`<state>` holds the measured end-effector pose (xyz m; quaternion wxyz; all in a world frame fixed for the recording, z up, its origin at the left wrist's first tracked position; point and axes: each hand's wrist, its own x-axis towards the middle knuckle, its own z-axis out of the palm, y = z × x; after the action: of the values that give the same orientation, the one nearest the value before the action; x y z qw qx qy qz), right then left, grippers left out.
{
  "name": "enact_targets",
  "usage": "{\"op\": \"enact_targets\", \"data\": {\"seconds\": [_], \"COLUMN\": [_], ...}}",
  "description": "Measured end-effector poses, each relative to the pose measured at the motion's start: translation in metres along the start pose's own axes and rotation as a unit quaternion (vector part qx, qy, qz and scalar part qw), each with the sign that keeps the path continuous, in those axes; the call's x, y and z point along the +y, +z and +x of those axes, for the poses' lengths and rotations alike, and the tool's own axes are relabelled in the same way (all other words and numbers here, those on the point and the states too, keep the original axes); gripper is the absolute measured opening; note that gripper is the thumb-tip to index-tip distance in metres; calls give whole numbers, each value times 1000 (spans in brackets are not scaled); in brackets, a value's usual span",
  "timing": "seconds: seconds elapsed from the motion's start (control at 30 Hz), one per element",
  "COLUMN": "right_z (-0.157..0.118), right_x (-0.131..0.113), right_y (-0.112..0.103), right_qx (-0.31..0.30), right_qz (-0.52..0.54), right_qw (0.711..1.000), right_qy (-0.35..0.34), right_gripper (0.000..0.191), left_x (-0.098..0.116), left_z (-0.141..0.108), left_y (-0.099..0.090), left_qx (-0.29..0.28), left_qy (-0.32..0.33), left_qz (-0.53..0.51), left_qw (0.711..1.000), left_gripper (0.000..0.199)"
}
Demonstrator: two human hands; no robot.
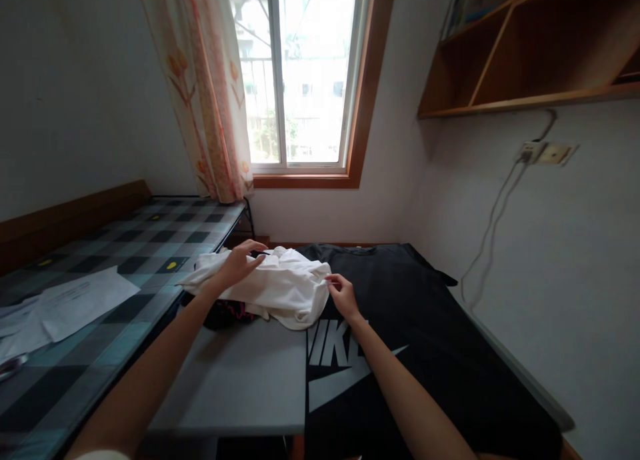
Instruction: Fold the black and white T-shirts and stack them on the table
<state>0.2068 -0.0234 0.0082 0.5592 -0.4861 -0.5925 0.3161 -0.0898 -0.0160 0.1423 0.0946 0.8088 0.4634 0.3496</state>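
A crumpled white garment [287, 283] lies bunched at the far end of the grey tabletop [240, 373]. My left hand [241, 267] is over its left part, thumb and fingers apart; whether the fingertips press the cloth is hard to see. At the garment's right edge, my right hand [344, 296] pinches the white fabric between thumb and fingers. Under my right forearm a black T-shirt [430, 353] with white lettering and a swoosh is spread flat. Dark cloth with pink marks [230, 313] shows from beneath the white garment.
On the left stands a bed with a checked cover [150, 247], bearing loose papers [75, 303]. A curtain [210, 113] hangs beside the window [310, 80]. Wooden shelves [520, 100] jut out at upper right, above a wall socket [533, 152] with a hanging cord.
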Motion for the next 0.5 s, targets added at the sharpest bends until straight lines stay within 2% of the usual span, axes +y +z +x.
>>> {"op": "enact_targets", "data": {"seconds": [0.03,0.1,0.17,0.2,0.23,0.3,0.37,0.43,0.5], "right_z": [4,9,8,5,1,-9,-16,-18,-15], "right_x": [-9,-34,-62,-75,-87,-104,-109,-101,-85], "right_y": [4,16,31,37,43,51,51,46,38], "right_qx": [16,30,-2,-39,-79,-152,-189,-173,-130], "right_qz": [30,90,154,180,197,203,184,140,81], "right_qw": [999,995,987,981,975,962,957,968,985], "right_qy": [2,-14,-45,-59,-73,-100,-121,-119,-80], "right_gripper": [17,16,18,19,19,17,15,14,15], "left_x": [6,20,32,37,41,43,39,32,24], "left_z": [1,3,3,3,3,2,0,-2,-7], "left_y": [6,15,22,24,26,26,20,9,-5], "left_qx": [-43,-92,-117,-130,-145,-171,-169,-133,-76], "left_qy": [21,68,112,127,135,131,108,77,41], "left_qz": [-19,-43,-59,-64,-67,-70,-76,-93,-127], "left_qw": [999,993,985,981,978,974,977,984,988], "left_gripper": [29,46,68,72,69,43,20,16,16]}}
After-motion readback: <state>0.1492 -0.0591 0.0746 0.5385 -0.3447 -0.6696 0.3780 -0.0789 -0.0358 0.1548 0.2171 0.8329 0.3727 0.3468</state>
